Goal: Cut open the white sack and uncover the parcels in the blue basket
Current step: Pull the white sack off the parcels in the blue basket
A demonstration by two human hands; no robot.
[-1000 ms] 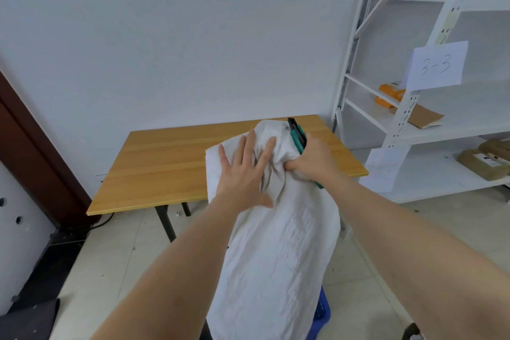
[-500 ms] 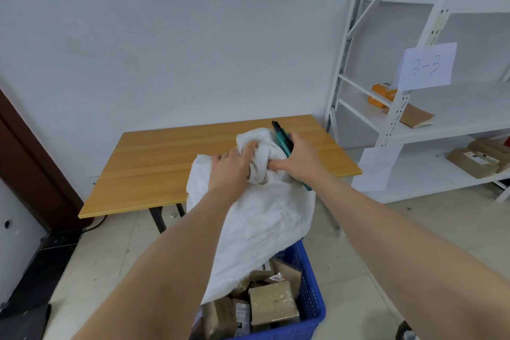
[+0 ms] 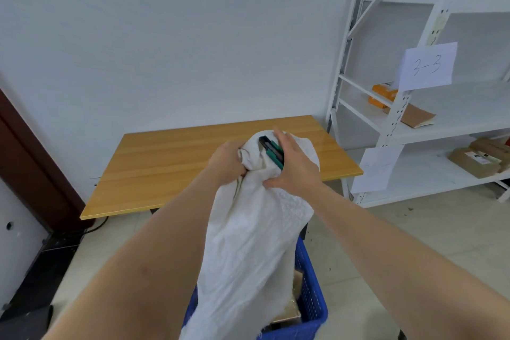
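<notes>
Here both hands clutch the bunched top of the white sack [image 3: 248,243]: left hand [image 3: 226,164] fisted in cloth, right hand [image 3: 294,167] gripping cloth and a green cutter [image 3: 271,149], above the blue basket [image 3: 310,298].

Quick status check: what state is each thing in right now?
left hand: grips bunched sack top
right hand: holds green utility knife against sack
white woven sack: lifted, draping into basket
blue plastic basket: mostly covered
brown cardboard parcels: partly visible
</notes>
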